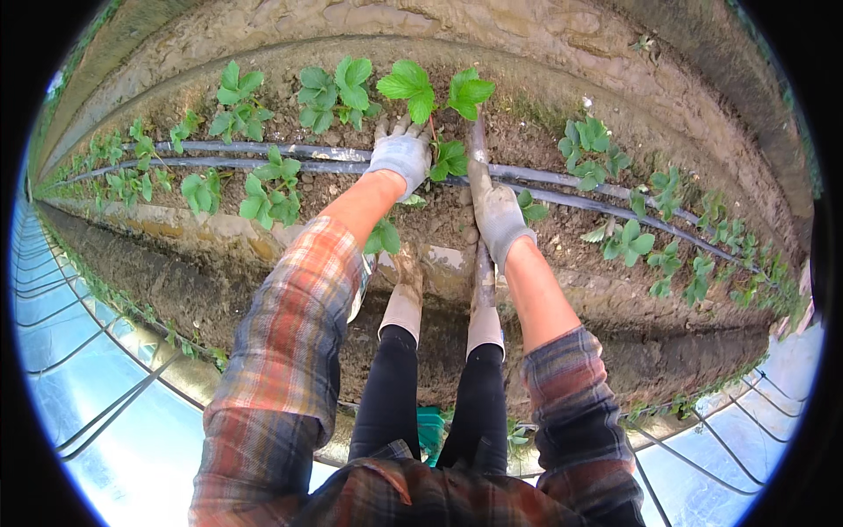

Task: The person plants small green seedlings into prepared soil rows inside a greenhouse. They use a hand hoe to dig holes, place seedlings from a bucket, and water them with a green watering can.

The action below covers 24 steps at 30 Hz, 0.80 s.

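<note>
My left hand (pixel 399 153), in a grey-white glove, lies palm down on the soil across the two black drip hoses (pixel 316 159). Its fingers are a little apart and point away from me; its palm is hidden. Just right of it stands a strawberry plant (pixel 451 159) with a reddish stem and large bright leaves that reach beyond my fingertips. On the plant's other side, my right hand (pixel 498 214), in a muddy glove, is closed around a long mud-coated handle (pixel 484 270). The tool extends past the hoses, where a leaf partly covers its far end.
Several strawberry plants (pixel 270 197) grow along both sides of the hoses, with more plants (pixel 629 242) to the right. A wet muddy furrow (pixel 500 33) runs beyond the bed. My muddy boots (pixel 402 306) stand at its near side. A green plastic object (pixel 431 431) shows between my legs.
</note>
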Tool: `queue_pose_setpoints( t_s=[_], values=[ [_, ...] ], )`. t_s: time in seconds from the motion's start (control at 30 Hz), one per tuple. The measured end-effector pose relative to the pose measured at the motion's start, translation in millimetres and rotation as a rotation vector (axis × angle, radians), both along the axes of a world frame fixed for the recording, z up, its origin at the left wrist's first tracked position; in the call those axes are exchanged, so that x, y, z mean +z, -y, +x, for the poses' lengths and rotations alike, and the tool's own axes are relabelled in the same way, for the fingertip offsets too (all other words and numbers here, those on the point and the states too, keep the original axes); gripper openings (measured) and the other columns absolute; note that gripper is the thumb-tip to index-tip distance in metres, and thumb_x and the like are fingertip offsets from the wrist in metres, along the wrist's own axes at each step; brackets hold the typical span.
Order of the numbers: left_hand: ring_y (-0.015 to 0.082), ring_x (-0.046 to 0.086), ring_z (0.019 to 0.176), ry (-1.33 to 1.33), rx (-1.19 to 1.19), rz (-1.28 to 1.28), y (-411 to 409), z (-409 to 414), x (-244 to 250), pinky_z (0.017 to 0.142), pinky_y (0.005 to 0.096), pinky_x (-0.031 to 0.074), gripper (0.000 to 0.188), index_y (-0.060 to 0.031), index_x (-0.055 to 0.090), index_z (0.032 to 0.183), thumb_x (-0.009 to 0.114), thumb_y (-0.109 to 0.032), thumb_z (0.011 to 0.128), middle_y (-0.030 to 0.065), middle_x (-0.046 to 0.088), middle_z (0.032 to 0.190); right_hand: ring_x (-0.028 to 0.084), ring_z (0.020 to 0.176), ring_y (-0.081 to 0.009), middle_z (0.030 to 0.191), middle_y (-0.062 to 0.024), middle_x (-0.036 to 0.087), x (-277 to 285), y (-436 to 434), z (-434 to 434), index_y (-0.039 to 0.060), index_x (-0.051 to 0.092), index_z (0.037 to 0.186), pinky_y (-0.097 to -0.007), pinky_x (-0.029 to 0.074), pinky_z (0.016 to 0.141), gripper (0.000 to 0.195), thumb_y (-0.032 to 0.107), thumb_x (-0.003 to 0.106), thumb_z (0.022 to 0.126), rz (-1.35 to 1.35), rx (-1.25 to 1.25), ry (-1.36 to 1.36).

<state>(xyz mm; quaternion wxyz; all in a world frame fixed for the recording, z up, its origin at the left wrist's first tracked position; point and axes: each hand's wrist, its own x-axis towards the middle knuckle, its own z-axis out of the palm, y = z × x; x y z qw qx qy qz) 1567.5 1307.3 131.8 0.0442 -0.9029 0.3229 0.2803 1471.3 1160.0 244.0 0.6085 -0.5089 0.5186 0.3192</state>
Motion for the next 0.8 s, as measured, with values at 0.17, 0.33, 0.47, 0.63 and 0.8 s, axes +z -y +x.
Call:
queue_pose_setpoints(
  t_s=[0.17, 0.33, 0.47, 0.63, 0.8],
  values=[
    [0.0235, 0.031, 0.142, -0.04, 0.005, 0.028, 5.6, 5.5, 13.1, 0.115, 0.0561, 0.021, 0.054, -0.0138, 0.046, 0.143, 0.051, -0.029, 0.092, 0.0026, 0.035, 0.154, 0.052, 0.044, -0.0206, 0.059, -0.0071, 0.051, 8.3, 10.2, 6.5, 0.0015, 0.06, 0.08, -0.0354, 0.042, 0.042, 0.069, 0.068, 0.047, 0.09, -0.003, 0.004, 0.003],
    [0.0278, 0.033, 0.14, -0.043, 0.068, -0.038, 2.6, 14.8, 24.1, 0.106, 0.0621, 0.03, 0.043, -0.015, 0.057, 0.129, 0.055, -0.032, 0.09, 0.0064, 0.043, 0.148, 0.039, 0.037, -0.0086, 0.053, 0.0034, 0.045, 36.5, 15.6, -10.0, 0.012, 0.051, 0.074, -0.0267, 0.031, 0.032, 0.062, 0.073, 0.052, 0.086, 0.045, -0.181, 0.162],
    [0.0316, 0.041, 0.134, 0.302, 0.236, -0.075, -4.1, 23.6, 25.3, 0.108, 0.0522, 0.033, 0.057, -0.0096, 0.044, 0.141, 0.056, -0.03, 0.089, 0.0166, 0.038, 0.149, 0.04, 0.035, -0.0126, 0.051, -0.0003, 0.043, 31.7, 30.1, 3.8, 0.0091, 0.048, 0.077, -0.0306, 0.035, 0.032, 0.06, 0.068, 0.049, 0.09, -0.093, -0.368, 0.325],
    [0.0281, 0.037, 0.14, -0.01, 0.429, -0.041, 2.4, 46.8, 12.1, 0.112, 0.0514, 0.028, 0.061, -0.0154, 0.037, 0.148, 0.05, -0.024, 0.089, 0.0058, 0.033, 0.156, 0.042, 0.037, -0.013, 0.055, 0.0004, 0.044, 0.2, 16.3, 15.9, 0.01, 0.048, 0.082, -0.0304, 0.035, 0.033, 0.06, 0.069, 0.048, 0.09, -0.081, -0.388, 0.257],
    [0.0243, 0.03, 0.144, 0.022, 0.244, -0.006, -2.2, 22.6, 9.2, 0.114, 0.0567, 0.022, 0.055, -0.0221, 0.049, 0.14, 0.054, -0.024, 0.085, 0.0002, 0.039, 0.152, 0.04, 0.037, -0.0123, 0.054, 0.0018, 0.043, -0.1, -13.0, -6.2, 0.0122, 0.05, 0.08, -0.0285, 0.034, 0.034, 0.056, 0.067, 0.05, 0.09, -0.011, -0.204, 0.11]
  ],
)
